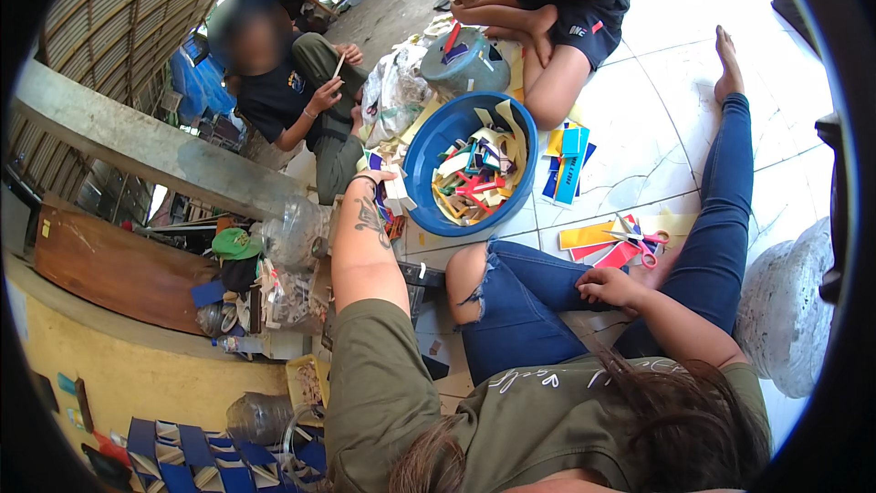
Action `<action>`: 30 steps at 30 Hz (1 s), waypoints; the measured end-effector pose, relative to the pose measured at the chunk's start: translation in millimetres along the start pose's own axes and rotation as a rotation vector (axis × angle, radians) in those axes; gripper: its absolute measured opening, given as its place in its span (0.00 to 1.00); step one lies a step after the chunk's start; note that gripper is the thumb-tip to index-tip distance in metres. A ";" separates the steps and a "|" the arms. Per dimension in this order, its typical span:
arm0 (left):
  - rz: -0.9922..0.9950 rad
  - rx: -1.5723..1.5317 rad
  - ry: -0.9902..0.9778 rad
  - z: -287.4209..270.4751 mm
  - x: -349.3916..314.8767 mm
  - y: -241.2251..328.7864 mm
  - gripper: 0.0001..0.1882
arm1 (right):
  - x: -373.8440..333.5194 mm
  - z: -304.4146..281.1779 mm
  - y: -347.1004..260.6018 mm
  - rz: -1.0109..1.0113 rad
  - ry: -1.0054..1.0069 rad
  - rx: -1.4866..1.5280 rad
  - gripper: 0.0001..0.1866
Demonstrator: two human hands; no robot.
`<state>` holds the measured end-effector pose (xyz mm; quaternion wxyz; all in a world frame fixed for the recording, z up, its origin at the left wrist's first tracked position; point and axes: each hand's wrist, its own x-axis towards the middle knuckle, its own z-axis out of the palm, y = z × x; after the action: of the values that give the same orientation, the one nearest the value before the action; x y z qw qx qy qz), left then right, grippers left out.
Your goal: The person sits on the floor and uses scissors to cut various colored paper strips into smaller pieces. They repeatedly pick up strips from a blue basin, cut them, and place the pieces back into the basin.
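Note:
My left arm stretches out to the left of a blue basin. At its end, my left hand closes around a white folded card piece, its thumb along the edge; the other fingers are mostly hidden. Strips and folded bits of coloured card fill the basin. My right hand rests by my bent leg with its fingers curled in, and nothing shows in it. Just beyond it, pink-handled scissors lie across yellow and red card sheets.
Two people sit opposite with card pieces in their hands. A clear upturned tub and a plastic bag stand behind the basin. Blue and yellow cards lie on the tiles. A large clear bottle stands at right; blue-and-white folded pieces are lower left.

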<state>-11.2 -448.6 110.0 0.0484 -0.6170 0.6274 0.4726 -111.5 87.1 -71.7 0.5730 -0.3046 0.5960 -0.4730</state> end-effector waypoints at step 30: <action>0.371 -1.255 -0.110 159.3 -99.0 -74.4 0.22 | 129.3 77.8 -207.5 -0.951 0.640 -1.290 0.38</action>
<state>-10.3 -257.0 46.7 -0.3708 -0.3846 0.3251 0.7803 -93.6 -122.7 74.8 -0.1665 -0.6397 0.6901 -0.2947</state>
